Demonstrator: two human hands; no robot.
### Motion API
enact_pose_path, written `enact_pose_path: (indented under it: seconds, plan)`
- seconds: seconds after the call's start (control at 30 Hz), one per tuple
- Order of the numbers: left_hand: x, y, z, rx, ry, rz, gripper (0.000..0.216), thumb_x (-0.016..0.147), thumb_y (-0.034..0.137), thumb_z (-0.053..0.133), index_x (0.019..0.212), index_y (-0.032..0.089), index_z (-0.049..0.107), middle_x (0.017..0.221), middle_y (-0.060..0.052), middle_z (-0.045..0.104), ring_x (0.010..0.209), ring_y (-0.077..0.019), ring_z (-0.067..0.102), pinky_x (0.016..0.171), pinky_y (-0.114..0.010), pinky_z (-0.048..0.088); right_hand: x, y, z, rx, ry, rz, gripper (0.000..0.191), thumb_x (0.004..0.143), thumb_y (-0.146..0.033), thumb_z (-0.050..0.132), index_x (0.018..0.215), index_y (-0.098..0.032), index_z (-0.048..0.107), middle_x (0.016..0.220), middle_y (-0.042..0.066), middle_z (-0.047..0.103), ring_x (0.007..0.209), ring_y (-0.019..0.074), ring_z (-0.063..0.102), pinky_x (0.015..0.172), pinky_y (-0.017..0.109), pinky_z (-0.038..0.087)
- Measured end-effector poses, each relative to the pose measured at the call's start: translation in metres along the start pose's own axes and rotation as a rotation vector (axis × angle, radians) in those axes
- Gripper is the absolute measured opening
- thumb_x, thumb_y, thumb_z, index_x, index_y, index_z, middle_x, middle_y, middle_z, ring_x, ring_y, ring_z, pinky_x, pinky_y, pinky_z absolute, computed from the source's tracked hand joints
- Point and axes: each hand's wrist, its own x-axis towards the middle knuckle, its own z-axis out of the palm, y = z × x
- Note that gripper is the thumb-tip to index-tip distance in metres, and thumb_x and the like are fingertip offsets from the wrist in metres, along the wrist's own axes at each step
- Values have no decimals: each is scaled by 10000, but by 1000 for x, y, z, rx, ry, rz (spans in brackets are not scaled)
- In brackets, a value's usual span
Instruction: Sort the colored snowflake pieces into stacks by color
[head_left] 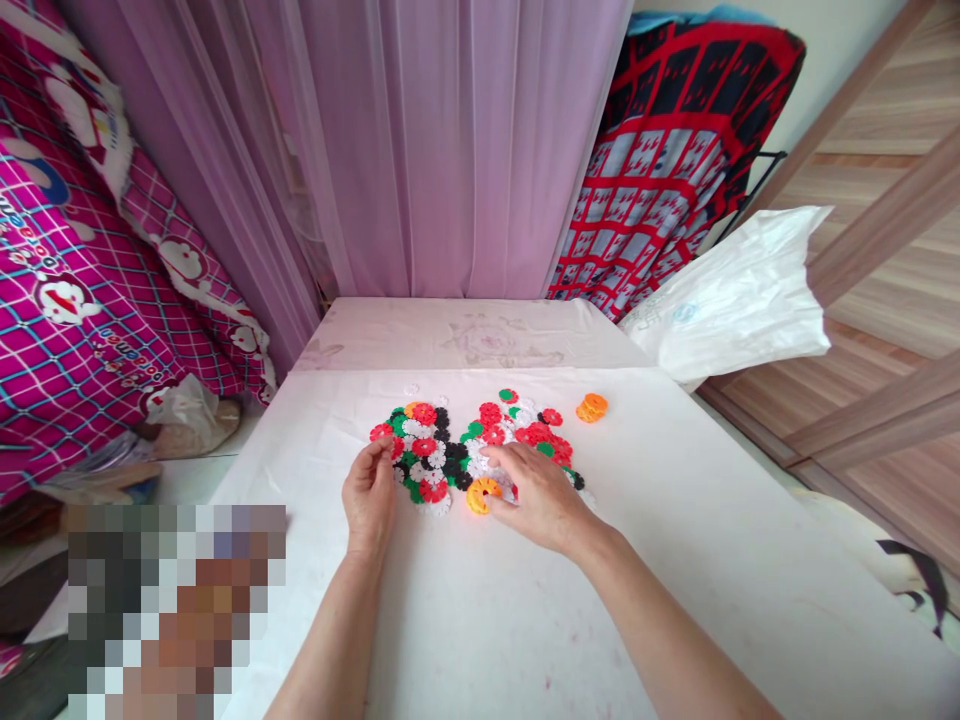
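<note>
A pile of small plastic snowflake discs (pixel 480 445) in red, green, black and white lies on the white table (pixel 675 560). My left hand (pixel 369 495) rests at the pile's left edge, fingers curled, fingertips touching a red disc (pixel 381 433). My right hand (pixel 538 492) lies palm down on the pile's right side, fingers bent over the discs, next to an orange disc (pixel 481 495). Whether either hand grips a disc is hidden.
Two orange discs (pixel 592 408) lie apart at the back right. A white plastic bag (pixel 739 300) hangs over the table's far right corner. Purple curtains (pixel 420 150) and patterned bedding (pixel 82 280) stand behind and to the left. Wooden floor lies to the right.
</note>
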Motion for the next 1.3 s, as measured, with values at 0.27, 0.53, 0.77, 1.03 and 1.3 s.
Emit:
enact_pose_path:
  seconds: [0.27, 0.53, 0.77, 1.03, 1.3]
  plan:
    - [-1, 1, -1, -2, 4, -18, 298, 764, 376, 606, 980, 193, 703, 1013, -60, 729, 968, -203, 651, 933, -366, 490, 75, 1, -2, -30, -60, -80, 276, 876, -169, 530, 1092, -228, 692, 1148, 40, 667, 1061, 183, 609, 940, 313, 460]
    - [1, -2, -1, -22, 18, -35, 319, 748, 400, 614, 968, 182, 692, 987, -70, 724, 932, -204, 649, 918, -384, 494, 153, -7, 50, -164, -253, -352, 480, 882, -78, 470, 1305, -267, 596, 1405, 15, 550, 1274, 164, 509, 1075, 302, 390]
    - [1, -4, 0, -38, 17, -37, 319, 756, 414, 622, 965, 183, 690, 994, -70, 725, 945, -203, 656, 908, -369, 501, 138, 15, 42, -198, -224, -322, 395, 874, -118, 484, 1172, -276, 690, 1320, 3, 616, 1208, 165, 553, 1035, 292, 408]
    - [0, -3, -1, -3, 18, -29, 299, 768, 389, 608, 976, 190, 690, 996, -58, 726, 961, -194, 652, 925, -352, 491, 151, -1, 23, -327, -201, -203, 269, 891, -218, 499, 1057, -200, 711, 1144, 68, 694, 1083, 211, 595, 931, 311, 417]
    - [1, -2, -2, -17, 54, -54, 300, 764, 394, 608, 971, 194, 694, 998, -58, 726, 946, -193, 652, 918, -362, 497, 175, -21, 47, -347, -279, -211, 307, 822, -275, 607, 1115, -199, 657, 1142, 100, 688, 1108, 240, 597, 915, 326, 428]
